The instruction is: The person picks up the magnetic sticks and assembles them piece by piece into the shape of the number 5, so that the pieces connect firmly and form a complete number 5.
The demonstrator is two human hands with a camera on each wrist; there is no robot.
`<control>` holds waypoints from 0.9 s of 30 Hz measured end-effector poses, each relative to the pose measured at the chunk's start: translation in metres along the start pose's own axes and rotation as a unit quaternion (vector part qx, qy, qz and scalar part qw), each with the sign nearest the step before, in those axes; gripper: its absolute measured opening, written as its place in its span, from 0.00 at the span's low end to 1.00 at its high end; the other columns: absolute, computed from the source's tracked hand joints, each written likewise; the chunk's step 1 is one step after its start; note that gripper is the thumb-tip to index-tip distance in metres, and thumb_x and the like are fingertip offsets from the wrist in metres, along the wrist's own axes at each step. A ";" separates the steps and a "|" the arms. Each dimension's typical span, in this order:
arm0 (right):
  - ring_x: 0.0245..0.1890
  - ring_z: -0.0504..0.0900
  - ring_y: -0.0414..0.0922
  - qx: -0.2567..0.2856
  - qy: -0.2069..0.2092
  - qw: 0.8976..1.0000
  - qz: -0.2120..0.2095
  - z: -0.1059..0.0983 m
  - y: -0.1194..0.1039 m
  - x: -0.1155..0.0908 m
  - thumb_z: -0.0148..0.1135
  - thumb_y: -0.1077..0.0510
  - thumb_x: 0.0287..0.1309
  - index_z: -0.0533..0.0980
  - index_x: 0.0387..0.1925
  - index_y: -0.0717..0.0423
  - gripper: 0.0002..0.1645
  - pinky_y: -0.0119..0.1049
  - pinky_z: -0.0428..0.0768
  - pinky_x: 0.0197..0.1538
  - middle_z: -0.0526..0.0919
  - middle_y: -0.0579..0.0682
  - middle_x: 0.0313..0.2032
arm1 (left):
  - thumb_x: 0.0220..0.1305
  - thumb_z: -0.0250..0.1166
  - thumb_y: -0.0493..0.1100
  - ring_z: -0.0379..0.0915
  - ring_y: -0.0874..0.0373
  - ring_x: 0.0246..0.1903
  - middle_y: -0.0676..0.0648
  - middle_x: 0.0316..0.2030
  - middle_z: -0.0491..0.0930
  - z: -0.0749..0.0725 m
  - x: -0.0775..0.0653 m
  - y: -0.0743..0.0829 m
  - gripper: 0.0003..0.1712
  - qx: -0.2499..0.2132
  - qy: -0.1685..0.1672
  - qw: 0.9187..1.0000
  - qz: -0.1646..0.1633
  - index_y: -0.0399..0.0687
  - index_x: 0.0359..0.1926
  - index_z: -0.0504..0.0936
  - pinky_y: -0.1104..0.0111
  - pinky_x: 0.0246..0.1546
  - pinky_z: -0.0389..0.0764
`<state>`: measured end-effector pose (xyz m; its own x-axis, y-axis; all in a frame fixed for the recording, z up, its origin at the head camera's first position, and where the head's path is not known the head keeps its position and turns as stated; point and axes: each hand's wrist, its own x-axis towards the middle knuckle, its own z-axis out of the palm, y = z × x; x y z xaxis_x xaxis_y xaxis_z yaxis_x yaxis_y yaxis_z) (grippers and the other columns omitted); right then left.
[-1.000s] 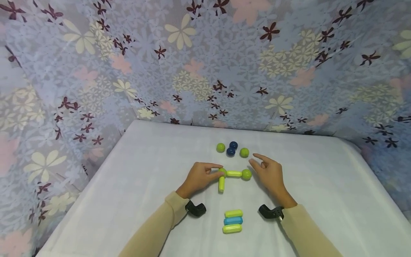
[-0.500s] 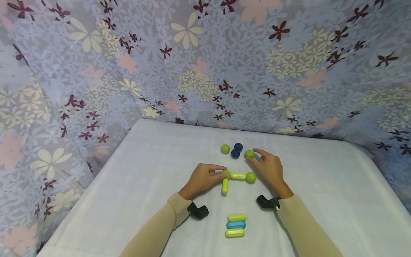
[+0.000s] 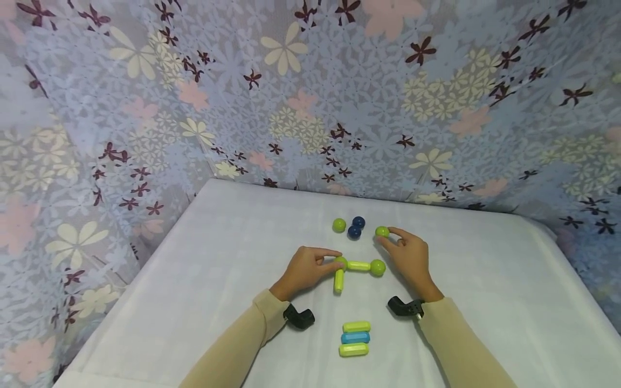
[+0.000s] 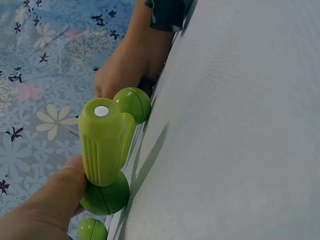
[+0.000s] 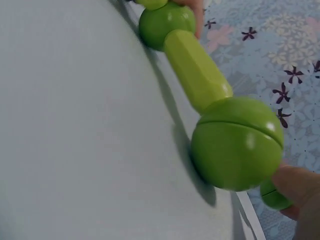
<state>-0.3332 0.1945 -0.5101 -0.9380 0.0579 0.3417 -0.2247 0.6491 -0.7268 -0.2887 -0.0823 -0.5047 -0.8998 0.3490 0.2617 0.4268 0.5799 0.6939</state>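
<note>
My left hand [image 3: 308, 269] pinches a green ball [image 4: 106, 196] at the corner of a joined piece. From that ball one lime rod [image 3: 338, 281] points toward me, its end showing a white disc in the left wrist view. A second lime rod [image 3: 358, 266] runs right to another green ball [image 3: 378, 268]. Behind that, my right hand [image 3: 409, 258] pinches a loose green ball [image 3: 382, 231] between thumb and index finger; in the right wrist view this ball [image 5: 274, 195] is partly hidden by the thumb.
Two dark blue balls [image 3: 354, 232] and one more green ball [image 3: 339, 225] lie at the back. Near the front, a blue rod [image 3: 355, 338] lies between two lime rods [image 3: 353, 350]. White cloth [image 3: 233, 242] covers the table, with a floral curtain [image 3: 310, 97] behind.
My right hand has closed its thumb and index finger on the loose green ball and shifted it slightly right, away from the blue balls. My left hand keeps its hold on the corner ball.
</note>
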 end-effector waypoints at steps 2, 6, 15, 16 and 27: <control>0.12 0.55 0.38 0.024 0.005 1.000 0.020 -0.003 0.000 -0.006 0.73 0.41 0.60 0.84 0.56 0.56 0.30 0.33 0.56 0.18 0.60 0.42 0.10 | 0.65 0.71 0.59 0.51 0.68 0.15 0.60 0.11 0.59 0.001 0.000 0.000 0.21 0.004 -0.003 1.000 0.001 0.56 0.54 0.89 0.73 0.19 0.57; 0.13 0.55 0.38 0.068 0.004 0.996 0.054 -0.010 -0.005 -0.022 0.72 0.37 0.59 0.83 0.57 0.54 0.33 0.33 0.56 0.19 0.59 0.41 0.11 | 0.65 0.71 0.60 0.52 0.68 0.15 0.59 0.12 0.60 0.000 -0.001 0.001 0.22 0.003 -0.004 1.000 0.008 0.55 0.54 0.89 0.73 0.19 0.57; 0.13 0.55 0.37 0.096 0.010 0.993 0.064 -0.017 -0.021 -0.067 0.75 0.39 0.58 0.83 0.56 0.55 0.32 0.31 0.56 0.17 0.59 0.41 0.11 | 0.65 0.71 0.60 0.52 0.68 0.15 0.59 0.12 0.60 -0.001 -0.001 0.000 0.23 0.004 -0.004 1.000 0.012 0.54 0.54 0.89 0.73 0.19 0.57; 0.13 0.54 0.36 0.094 0.009 0.994 0.058 -0.016 -0.023 -0.072 0.75 0.40 0.58 0.83 0.56 0.55 0.32 0.31 0.56 0.17 0.59 0.41 0.11 | 0.65 0.71 0.60 0.52 0.68 0.16 0.59 0.12 0.60 0.000 -0.001 -0.001 0.23 0.006 -0.004 1.000 0.013 0.55 0.54 0.89 0.73 0.20 0.57; 0.13 0.53 0.31 0.091 -0.052 0.994 -0.044 -0.011 -0.051 -0.116 0.80 0.51 0.53 0.86 0.50 0.57 0.25 0.30 0.58 0.17 0.57 0.36 0.10 | 0.65 0.70 0.61 0.53 0.67 0.15 0.59 0.12 0.61 0.002 -0.002 -0.003 0.23 0.005 0.007 1.000 0.029 0.55 0.54 0.89 0.73 0.19 0.59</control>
<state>-0.2104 0.1628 -0.5064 -0.9327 -0.0779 0.3520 -0.3420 0.5003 -0.7955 -0.2878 -0.0834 -0.5091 -0.8743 0.3722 0.3115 0.4798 0.5661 0.6703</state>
